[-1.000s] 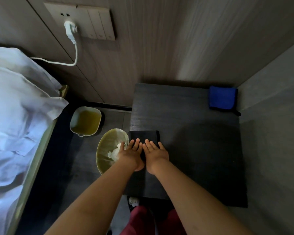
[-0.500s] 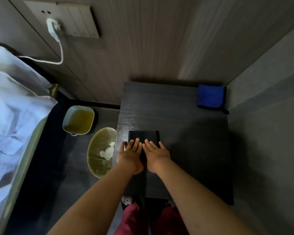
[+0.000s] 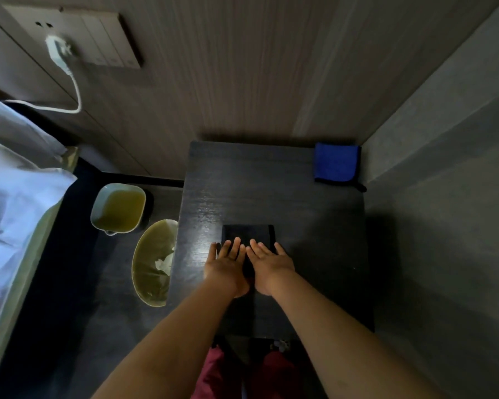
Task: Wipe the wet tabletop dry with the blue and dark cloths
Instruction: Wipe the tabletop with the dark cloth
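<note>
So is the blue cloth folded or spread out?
Folded: the blue cloth is a compact square with a doubled edge, at the tabletop's far right corner.

We see wood-grain wall panel (image 3: 213, 67) across top of frame, grey wall (image 3: 444, 139) at right, meeting in corner. Switch plate (image 3: 98, 38) upper left, white plug (image 3: 56, 48) in it, white cable (image 3: 69, 90) looping down. White bedsheet (image 3: 15, 197) at left edge. Dark floor (image 3: 78, 283) lower left carries square tub (image 3: 118, 208) and round bin (image 3: 153, 263). Light dim.
</note>
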{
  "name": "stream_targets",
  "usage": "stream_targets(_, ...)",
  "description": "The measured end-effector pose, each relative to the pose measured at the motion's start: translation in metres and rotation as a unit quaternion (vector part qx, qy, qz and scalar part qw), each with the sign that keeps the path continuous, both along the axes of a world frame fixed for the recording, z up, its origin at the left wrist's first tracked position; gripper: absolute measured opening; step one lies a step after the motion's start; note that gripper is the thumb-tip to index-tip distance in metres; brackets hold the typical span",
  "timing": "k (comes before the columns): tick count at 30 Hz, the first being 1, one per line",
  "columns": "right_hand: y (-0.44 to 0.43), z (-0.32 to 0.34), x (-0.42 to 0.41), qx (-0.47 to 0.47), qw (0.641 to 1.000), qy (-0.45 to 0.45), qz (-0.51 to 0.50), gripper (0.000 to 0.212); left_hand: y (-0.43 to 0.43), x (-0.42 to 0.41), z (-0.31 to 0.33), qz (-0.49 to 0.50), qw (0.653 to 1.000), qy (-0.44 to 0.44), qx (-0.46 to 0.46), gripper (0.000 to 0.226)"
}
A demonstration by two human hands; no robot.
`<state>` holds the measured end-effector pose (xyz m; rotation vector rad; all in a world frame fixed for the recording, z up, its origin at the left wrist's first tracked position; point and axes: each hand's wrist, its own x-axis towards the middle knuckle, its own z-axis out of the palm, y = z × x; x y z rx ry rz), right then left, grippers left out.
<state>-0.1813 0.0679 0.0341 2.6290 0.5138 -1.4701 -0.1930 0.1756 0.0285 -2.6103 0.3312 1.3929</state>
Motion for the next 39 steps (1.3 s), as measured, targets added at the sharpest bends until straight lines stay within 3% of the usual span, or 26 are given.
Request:
stream_targets(28, -0.097, -0.006, -0.004, 0.020, 0.997, 0.030, -0.065, 0.074, -0.093, -0.001, -0.003, 0.000, 0.999, 0.022, -0.029, 0.082)
stream_targets(39, -0.135, -0.002, -0.008, 0.040, 0.994, 0.032, -0.096, 0.079, -0.129, -0.008, -0.009, -0.007, 0.999, 0.012, -0.043, 0.096)
